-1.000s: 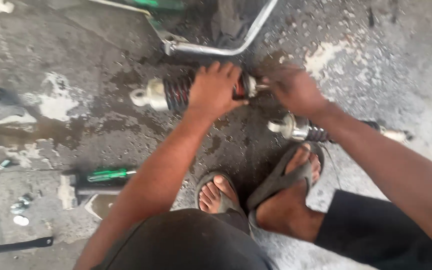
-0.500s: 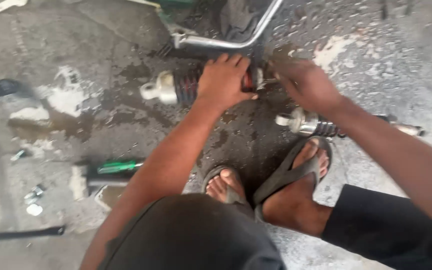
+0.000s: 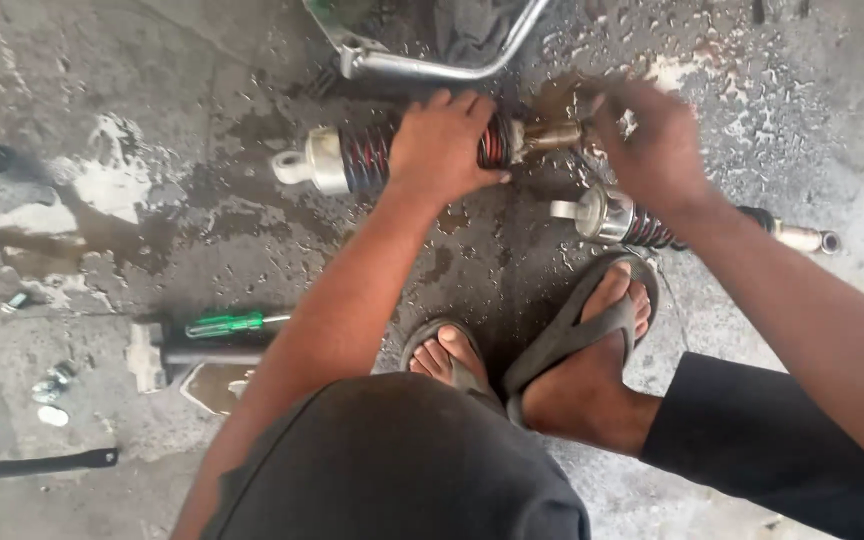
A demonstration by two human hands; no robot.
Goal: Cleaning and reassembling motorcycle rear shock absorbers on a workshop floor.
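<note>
A shock absorber [image 3: 347, 158] with a red coil spring and a silver end cap lies on the wet concrete floor. My left hand [image 3: 444, 145] is clamped over the middle of its spring. My right hand [image 3: 652, 140] is closed around the brass-coloured end [image 3: 552, 135] of the same shock absorber; whether it also holds a small tool is hidden. A second shock absorber [image 3: 617, 218] lies just nearer, partly under my right wrist, its rod end [image 3: 807, 238] sticking out to the right. My feet in grey sandals [image 3: 577, 330] are below.
A bent chrome tube [image 3: 422, 68] runs along the top. A green-handled screwdriver [image 3: 227, 324] and a dark hammer-like tool [image 3: 192, 354] lie at left. Small metal parts [image 3: 52, 385] sit near the left edge, a black strap [image 3: 32, 465] at bottom left. Puddles mark the floor.
The view has shifted slightly; both hands stay on the upper shock absorber. My right hand has moved a little at its brass end.
</note>
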